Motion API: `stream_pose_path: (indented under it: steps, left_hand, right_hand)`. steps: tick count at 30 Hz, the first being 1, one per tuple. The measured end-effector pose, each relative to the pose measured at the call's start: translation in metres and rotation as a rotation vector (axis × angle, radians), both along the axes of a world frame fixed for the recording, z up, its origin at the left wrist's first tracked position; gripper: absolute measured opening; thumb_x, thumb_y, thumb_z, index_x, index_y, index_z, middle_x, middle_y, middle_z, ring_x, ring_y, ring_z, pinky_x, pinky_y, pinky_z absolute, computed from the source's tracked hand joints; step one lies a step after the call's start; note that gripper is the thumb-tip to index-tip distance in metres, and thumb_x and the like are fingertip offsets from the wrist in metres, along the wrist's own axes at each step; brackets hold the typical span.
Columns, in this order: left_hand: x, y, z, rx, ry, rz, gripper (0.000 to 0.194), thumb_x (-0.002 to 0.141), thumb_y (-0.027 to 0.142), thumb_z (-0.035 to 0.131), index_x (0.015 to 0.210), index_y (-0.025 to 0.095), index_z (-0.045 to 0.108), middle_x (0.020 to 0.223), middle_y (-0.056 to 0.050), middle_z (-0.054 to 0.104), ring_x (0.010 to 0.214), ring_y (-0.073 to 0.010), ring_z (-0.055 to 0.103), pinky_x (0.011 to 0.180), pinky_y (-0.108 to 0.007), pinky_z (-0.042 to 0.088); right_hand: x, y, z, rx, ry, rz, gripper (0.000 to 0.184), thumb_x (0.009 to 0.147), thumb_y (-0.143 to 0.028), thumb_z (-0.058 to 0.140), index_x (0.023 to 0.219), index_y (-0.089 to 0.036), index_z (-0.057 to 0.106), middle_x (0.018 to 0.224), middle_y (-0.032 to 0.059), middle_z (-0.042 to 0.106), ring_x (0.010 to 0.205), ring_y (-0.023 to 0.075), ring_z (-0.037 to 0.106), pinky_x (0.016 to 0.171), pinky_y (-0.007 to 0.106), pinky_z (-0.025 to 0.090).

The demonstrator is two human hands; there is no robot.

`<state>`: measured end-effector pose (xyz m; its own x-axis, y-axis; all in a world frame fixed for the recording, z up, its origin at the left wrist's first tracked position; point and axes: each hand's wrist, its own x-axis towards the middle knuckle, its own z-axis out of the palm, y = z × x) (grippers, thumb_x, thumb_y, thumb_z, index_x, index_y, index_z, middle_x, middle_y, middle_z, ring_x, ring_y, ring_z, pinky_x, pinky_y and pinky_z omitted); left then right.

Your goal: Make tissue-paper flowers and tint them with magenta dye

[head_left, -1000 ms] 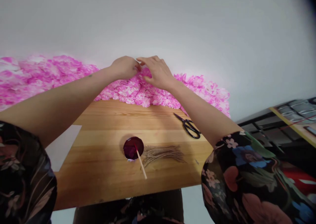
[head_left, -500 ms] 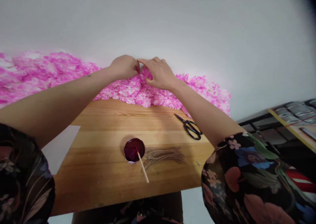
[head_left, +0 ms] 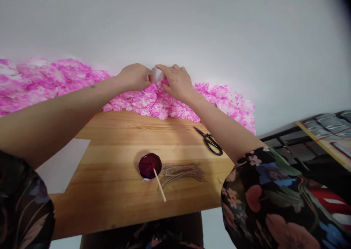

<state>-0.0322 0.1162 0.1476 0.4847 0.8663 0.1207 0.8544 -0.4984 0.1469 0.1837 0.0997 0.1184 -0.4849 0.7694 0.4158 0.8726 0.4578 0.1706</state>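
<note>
Your left hand (head_left: 135,77) is curled (I can't tell on what); your right hand (head_left: 178,82) has its thumb and finger apart. Best touch the pink flowers (head_left: 145,101), by the wall (head_left: 175,22), softly.

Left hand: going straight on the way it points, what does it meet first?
Probably the right hand: the left hand points across toward it. Depth is unclear, so it might brush the pink flowers first.

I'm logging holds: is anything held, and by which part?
It cannot be told: the left hand and right hand are by the pink flowers, any hold hidden.
</note>
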Motion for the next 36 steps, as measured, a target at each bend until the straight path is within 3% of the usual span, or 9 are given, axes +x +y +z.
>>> stream_pose_path:
  steps: [5,11,16,22,27,36]
  left_hand:
    - [0.000,-0.008,0.001,0.080,0.070,-0.040,0.041,0.106,0.024,0.051,0.133,0.019,0.082,0.117,-0.007,0.082,0.111,-0.0276,0.072,0.094,-0.035,0.052]
    - [-0.007,-0.005,-0.001,0.069,0.021,-0.025,0.045,0.105,0.032,0.057,0.144,0.026,0.080,0.124,-0.008,0.083,0.127,-0.0364,0.072,0.102,-0.040,0.053]
    - [-0.029,-0.012,-0.006,0.015,-0.076,0.038,0.048,0.104,0.039,0.058,0.146,0.030,0.080,0.125,-0.007,0.084,0.131,-0.0390,0.073,0.109,-0.042,0.052]
    - [-0.051,-0.047,-0.021,-0.077,-0.010,0.070,0.051,0.104,0.047,0.055,0.147,0.031,0.079,0.128,-0.008,0.085,0.120,-0.0361,0.078,0.103,-0.039,0.055]
    - [-0.061,-0.075,-0.034,-0.130,0.067,0.064,0.053,0.105,0.044,0.049,0.145,0.028,0.080,0.133,-0.010,0.085,0.121,-0.0370,0.079,0.099,-0.037,0.056]
    - [-0.058,-0.083,-0.072,-0.156,-0.060,0.035,0.050,0.104,0.038,0.052,0.138,0.020,0.083,0.125,-0.012,0.086,0.114,-0.0335,0.080,0.094,-0.035,0.057]
  right_hand:
    - [-0.009,0.005,-0.005,0.005,-0.031,-0.026,0.056,0.113,-0.029,0.049,0.169,-0.023,0.044,0.139,0.0154,0.076,0.138,0.0423,0.063,0.116,0.062,0.048]
    - [0.005,-0.008,0.007,-0.004,0.040,0.032,0.054,0.114,-0.035,0.050,0.167,-0.024,0.049,0.140,0.0149,0.076,0.138,0.0415,0.063,0.116,0.064,0.051]
    - [0.043,-0.052,0.017,0.037,0.220,0.014,0.051,0.112,-0.036,0.055,0.162,-0.025,0.059,0.142,0.0143,0.078,0.136,0.0392,0.065,0.119,0.063,0.051]
    - [0.064,-0.117,-0.016,-0.077,0.277,0.000,0.038,0.112,-0.039,0.055,0.140,-0.024,0.076,0.129,0.0135,0.084,0.123,0.0385,0.073,0.111,0.061,0.056]
    - [0.056,-0.142,-0.034,-0.173,0.239,0.042,0.032,0.113,-0.037,0.058,0.124,-0.022,0.084,0.122,0.0145,0.085,0.117,0.0351,0.076,0.106,0.053,0.057]
    - [0.013,-0.126,-0.029,-0.257,0.223,0.048,0.031,0.113,-0.026,0.060,0.127,-0.012,0.084,0.119,0.0175,0.083,0.115,0.0316,0.073,0.100,0.041,0.052]
